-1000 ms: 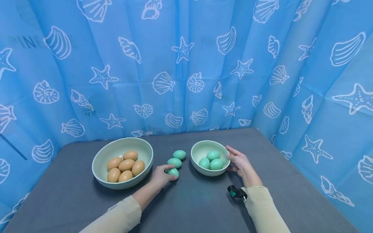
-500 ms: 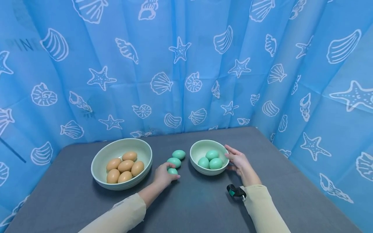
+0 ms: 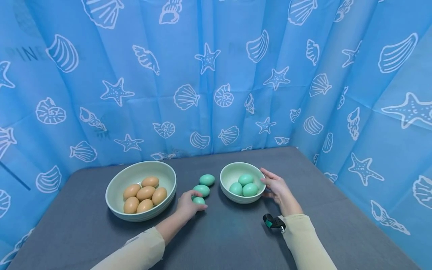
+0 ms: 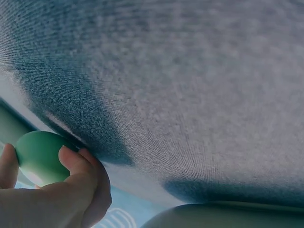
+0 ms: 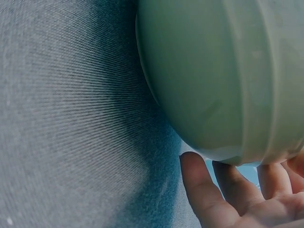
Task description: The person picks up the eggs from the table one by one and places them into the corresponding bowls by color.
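My left hand (image 3: 187,205) pinches a green egg (image 3: 198,201) between thumb and fingers, low over the cloth. In the left wrist view, fingers and thumb lie on either side of this egg (image 4: 42,154). Just beyond it lie a second green egg (image 3: 202,190) and a third green egg (image 3: 207,179), in a slanting row. A small pale green bowl (image 3: 239,198) to the right holds three green eggs (image 3: 245,179). My right hand (image 3: 277,187) grips this bowl at its right rim; in the right wrist view the fingers (image 5: 237,187) lie along its outer wall (image 5: 199,85).
A larger pale green bowl (image 3: 168,172) with several brown eggs (image 3: 146,192) stands left of the left hand. A dark strap with a green piece (image 3: 272,222) hangs by the right wrist. Grey cloth (image 3: 229,240) covers the table, with a blue shell-print curtain (image 3: 209,112) behind.
The left hand's fingers and thumb have shifted slightly around the nearest green egg, which has moved a little left. The right hand stays at the small bowl.
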Motion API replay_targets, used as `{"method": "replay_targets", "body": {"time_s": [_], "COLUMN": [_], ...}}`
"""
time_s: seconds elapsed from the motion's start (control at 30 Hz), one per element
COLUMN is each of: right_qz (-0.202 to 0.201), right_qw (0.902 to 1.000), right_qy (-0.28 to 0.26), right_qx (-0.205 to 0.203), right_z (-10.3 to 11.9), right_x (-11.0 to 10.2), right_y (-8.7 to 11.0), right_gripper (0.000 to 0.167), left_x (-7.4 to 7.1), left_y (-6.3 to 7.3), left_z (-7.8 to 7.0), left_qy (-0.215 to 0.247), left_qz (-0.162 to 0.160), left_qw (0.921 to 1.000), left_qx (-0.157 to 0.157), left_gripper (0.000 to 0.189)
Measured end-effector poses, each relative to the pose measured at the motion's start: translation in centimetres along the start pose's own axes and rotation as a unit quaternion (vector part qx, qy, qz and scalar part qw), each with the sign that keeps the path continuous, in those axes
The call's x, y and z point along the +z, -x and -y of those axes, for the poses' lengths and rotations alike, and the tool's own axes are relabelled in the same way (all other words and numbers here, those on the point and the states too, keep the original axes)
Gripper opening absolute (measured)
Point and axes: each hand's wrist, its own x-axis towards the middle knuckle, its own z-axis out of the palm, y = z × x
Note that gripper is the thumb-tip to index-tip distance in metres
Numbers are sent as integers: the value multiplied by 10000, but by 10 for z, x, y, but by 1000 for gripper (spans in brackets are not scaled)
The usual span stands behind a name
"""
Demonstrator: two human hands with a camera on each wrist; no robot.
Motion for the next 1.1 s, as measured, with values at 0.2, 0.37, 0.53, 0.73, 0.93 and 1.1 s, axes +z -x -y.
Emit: {"method": "replay_targets", "body": {"time_s": [0.2, 0.37, 0.53, 0.73, 0.93, 1.1], "right_qz": [55, 73, 85, 107, 94, 129], "right_qw": [10000, 10000, 10000, 9999, 9999, 9999], "right_qy": [-31, -4, -6, 27, 22, -25], "right_qx": [-6, -13, -22, -35, -41, -46], "right_z": [0, 0, 0, 0, 0, -1], "right_x": [-1, -2, -1, -2, -2, -3], "right_y": [0, 0, 0, 0, -1, 0], "right_gripper": [52, 52, 52, 52, 52, 52], "left_x": [-3, -4, -7, -14, -22, -21], "left_y": [3, 5, 8, 10, 13, 14], "left_z": [0, 1, 1, -2, -11, -17], "left_qy": [17, -11, -79, -58, 76, 201], "left_qz": [80, 55, 16, 40, 107, 173], "left_qw": [9999, 10000, 9999, 9996, 9991, 9985], "left_qx": [-59, 77, 136, 267, 396, 483], "left_gripper": [32, 31, 31, 33, 32, 33]}}
